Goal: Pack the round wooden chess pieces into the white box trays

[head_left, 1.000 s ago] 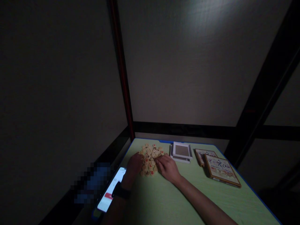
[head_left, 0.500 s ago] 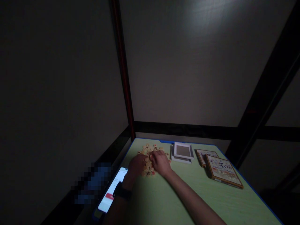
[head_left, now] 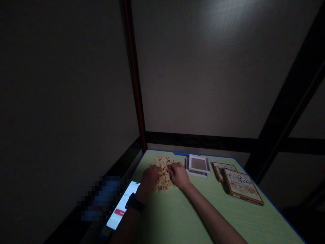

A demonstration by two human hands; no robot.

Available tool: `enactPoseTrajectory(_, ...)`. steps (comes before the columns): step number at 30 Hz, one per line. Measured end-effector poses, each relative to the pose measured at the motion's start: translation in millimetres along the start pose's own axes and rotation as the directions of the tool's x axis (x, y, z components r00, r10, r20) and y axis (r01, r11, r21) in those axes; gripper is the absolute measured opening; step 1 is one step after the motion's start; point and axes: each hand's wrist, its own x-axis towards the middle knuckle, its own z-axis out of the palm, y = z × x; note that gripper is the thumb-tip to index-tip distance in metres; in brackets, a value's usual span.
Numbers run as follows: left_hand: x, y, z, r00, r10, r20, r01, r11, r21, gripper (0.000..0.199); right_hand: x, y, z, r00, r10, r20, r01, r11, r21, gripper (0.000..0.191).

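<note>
Shifted rightward off the xiangqi pieces [head_left: 167, 177] on the green table [head_left: 167, 220]: right hand [head_left: 179, 174], baring more of them between it and left hand [head_left: 151, 178]. Both half-curled downward; cannot tell whether gripping any. Near right hand, overlapping white trays [head_left: 208, 165].

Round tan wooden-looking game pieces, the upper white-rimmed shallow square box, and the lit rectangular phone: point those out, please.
Round tan wooden-looking game pieces [head_left: 163, 174]: head view, pile's middle.
Upper white-rimmed shallow square box [head_left: 198, 164]: head view, grey floor.
Lit rectangular phone [head_left: 122, 204]: head view, screen.
</note>
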Motion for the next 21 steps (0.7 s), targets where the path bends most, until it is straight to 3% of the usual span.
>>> enactPoseTrajectory(6,7,-20,-2.7,0.994,-0.004,-0.106,0.009,0.999,0.047,0.03,0,-7,-1,0.993,-0.065,-0.098,0.071,0.995,0.063,0.016)
enactPoseTrajectory(14,7,-42,-20.5,0.988,-0.151,0.029,0.151,0.988,-0.005,0.026,-9,-21,13,0.968,-0.195,-0.157,0.217,0.967,0.136,0.022)
enactPoseTrajectory(21,8,-41,-12.7,0.987,-0.16,0.022,0.16,0.987,-0.031,0.023,-15,-21,13,0.953,-0.187,-0.24,0.23,0.959,0.167,0.023)
